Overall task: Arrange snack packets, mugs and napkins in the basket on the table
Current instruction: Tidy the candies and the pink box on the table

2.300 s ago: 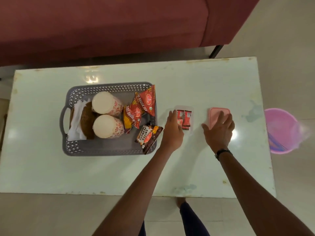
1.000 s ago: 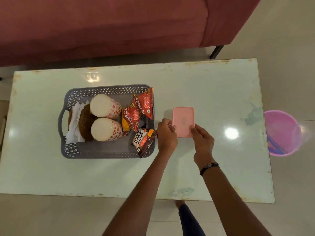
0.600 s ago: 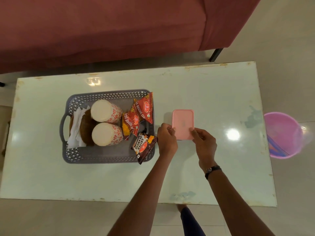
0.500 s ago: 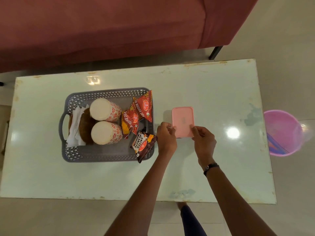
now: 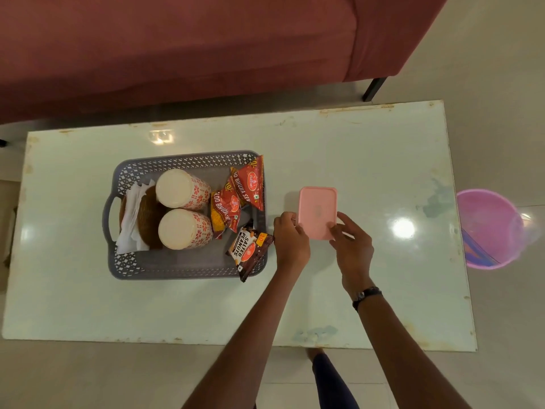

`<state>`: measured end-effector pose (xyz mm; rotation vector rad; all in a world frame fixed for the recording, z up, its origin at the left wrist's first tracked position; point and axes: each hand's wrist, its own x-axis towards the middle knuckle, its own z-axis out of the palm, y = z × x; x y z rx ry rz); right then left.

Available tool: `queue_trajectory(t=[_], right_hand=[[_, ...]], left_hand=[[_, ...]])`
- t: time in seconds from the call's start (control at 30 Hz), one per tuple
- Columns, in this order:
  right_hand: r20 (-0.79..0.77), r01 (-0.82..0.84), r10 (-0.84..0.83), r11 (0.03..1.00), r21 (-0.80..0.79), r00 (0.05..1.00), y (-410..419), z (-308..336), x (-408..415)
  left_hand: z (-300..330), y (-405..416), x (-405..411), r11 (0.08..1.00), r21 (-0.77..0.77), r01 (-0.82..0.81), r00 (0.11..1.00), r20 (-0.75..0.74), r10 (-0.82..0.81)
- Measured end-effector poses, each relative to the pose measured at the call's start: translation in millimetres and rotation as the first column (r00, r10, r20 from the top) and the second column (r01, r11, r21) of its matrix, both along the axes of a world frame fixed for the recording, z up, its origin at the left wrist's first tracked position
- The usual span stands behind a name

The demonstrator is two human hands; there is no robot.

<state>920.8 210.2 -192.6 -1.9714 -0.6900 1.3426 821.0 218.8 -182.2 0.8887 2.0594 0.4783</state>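
Both hands hold a small pink box (image 5: 318, 212) at its near end: the left hand (image 5: 290, 242) curls its fingers round the near left corner, and the right hand (image 5: 351, 245) pinches the near right corner, thumb on the lid. The box is smooth matt plastic, a rectangle with rounded corners; it sits on the table (image 5: 354, 160) with its long axis running away from the person, the far short end free of both hands.

Just left of the left hand stands the grey basket (image 5: 182, 274), a rectangular plastic tray with latticed walls and a cut-out handle on its far-left end; its long axis runs crosswise to the box. Nearest the left hand's knuckles, a glossy dark peanut packet (image 5: 249, 250) leans over the basket's near right corner, almost touching the hand. Beyond it two crinkly red foil packets (image 5: 240, 196) stand tilted against the right wall. Further left, two mugs (image 5: 182, 208) lie side by side, upside down or capped I cannot tell, showing round cream faces and red-patterned sides. At the far left end, white folded napkins (image 5: 131, 221) rest against a brown woven piece (image 5: 149, 216).

The table top is pale, glossy and scuffed at its edges. Well right of the right hand, off the table, stands a pink plastic bucket (image 5: 489, 228). A dark red sofa (image 5: 177, 48) lies beyond.
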Motion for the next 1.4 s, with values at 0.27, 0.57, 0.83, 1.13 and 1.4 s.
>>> queue_trajectory(t=[0.27, 0.57, 0.83, 1.13, 1.4], right_hand=[[0.236, -0.117, 0.087, 0.986, 0.115, 0.968, -6.2, -1.2, -3.7], [0.175, -0.109, 0.122, 0.991, -0.083, 0.977, 3.6, -7.1, 6.4], [-0.007, -0.356, 0.356, 0.935, -0.014, 0.935, 66.3, 10.9, 20.1], [-0.053, -0.217, 0.213, 0.971, -0.095, 0.976, 74.3, -3.8, 17.4], [-0.133, -0.373, 0.364, 0.926, -0.057, 0.922, 44.6, 5.1, -2.3]], left_hand=[[2.9, -12.7, 4.2, 0.997, 0.075, -0.024, 0.997, -0.075, 0.030], [-10.2, -5.1, -2.6, 0.996, -0.014, -0.083, 0.996, -0.036, 0.082], [2.8, 31.8, -7.1, 0.986, 0.033, 0.161, 0.977, -0.150, -0.154], [1.0, 43.6, -14.4, 0.995, -0.042, 0.085, 0.983, -0.158, -0.091], [14.5, -4.7, -5.6, 0.794, 0.037, 0.606, 0.705, -0.488, -0.515]])
